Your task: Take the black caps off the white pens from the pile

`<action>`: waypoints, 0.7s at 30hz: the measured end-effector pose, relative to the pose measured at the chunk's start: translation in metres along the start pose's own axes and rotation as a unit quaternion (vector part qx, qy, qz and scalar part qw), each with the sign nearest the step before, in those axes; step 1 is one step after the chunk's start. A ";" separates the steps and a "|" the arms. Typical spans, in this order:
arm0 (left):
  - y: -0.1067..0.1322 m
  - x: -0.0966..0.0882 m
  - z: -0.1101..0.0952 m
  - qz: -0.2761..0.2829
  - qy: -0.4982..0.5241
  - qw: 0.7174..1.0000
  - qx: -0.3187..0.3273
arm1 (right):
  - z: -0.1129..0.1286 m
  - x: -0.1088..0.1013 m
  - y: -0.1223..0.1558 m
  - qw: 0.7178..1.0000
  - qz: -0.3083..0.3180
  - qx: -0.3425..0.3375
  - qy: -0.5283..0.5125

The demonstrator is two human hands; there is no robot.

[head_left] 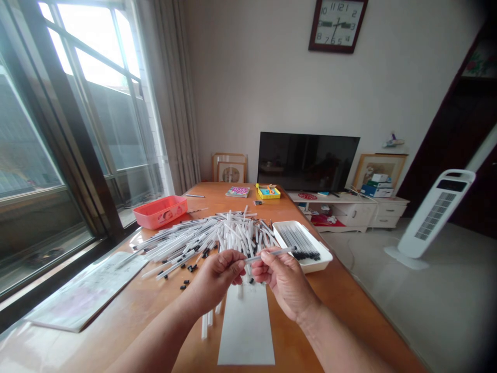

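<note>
Both your hands meet over the desk [345, 295], working on one slim, translucent pen tube [254, 258]. Taking twelve o'clock as straight ahead of your hands, the tube points to about three o'clock, its dark end raised slightly. Your left hand [223, 268] has its thumb and index finger pinched at the nine o'clock end; what lies under those fingers is hidden. Your right hand [285, 280] grips the tube between thumb and forefinger partway along, the other fingers curled beneath, and the dark end sticks out beyond them.

At your two o'clock, just beyond the right hand, sits a white tray [327, 255] with a row of pens [297, 237] lying side by side, their black ends towards you. From eleven to twelve o'clock spreads a loose heap of tubes [233, 230], many crossing one another. Small black caps [192, 268] are scattered at your nine to ten o'clock, near the heap's edge. A red basket [161, 211] stands at ten o'clock, close to the heap. A white strip of paper [246, 326] lies at six o'clock, and a flat booklet [89, 292] at nine. Farther off, near twelve, are a yellow box [268, 193] and a colourful magazine [237, 192].
</note>
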State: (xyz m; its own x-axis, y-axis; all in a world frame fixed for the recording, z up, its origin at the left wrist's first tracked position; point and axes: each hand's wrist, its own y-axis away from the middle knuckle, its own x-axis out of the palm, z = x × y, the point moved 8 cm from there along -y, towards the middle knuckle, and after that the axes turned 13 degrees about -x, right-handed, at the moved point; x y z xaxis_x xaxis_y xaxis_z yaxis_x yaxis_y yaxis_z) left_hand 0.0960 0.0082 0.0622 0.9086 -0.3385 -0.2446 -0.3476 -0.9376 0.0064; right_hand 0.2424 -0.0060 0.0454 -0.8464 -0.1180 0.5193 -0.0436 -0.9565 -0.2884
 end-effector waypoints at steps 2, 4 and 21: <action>0.001 0.001 0.000 0.004 -0.001 1.000 -0.001 | 0.000 0.000 0.000 1.000 0.003 0.001 -0.002; 0.001 0.001 0.000 0.007 -0.005 1.000 -0.001 | -0.001 0.000 0.001 1.000 0.003 -0.003 0.000; -0.010 -0.011 0.005 -0.030 -0.023 0.999 -0.017 | 0.010 -0.025 -0.011 0.997 -0.062 -0.022 0.028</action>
State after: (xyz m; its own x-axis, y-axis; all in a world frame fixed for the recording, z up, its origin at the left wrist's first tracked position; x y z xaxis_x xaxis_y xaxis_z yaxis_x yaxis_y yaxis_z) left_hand 0.0882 0.0219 0.0598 0.9160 -0.2781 -0.2891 -0.2838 -0.9586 0.0228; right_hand 0.2694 0.0050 0.0437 -0.8613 0.0172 0.5078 -0.1719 -0.9503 -0.2595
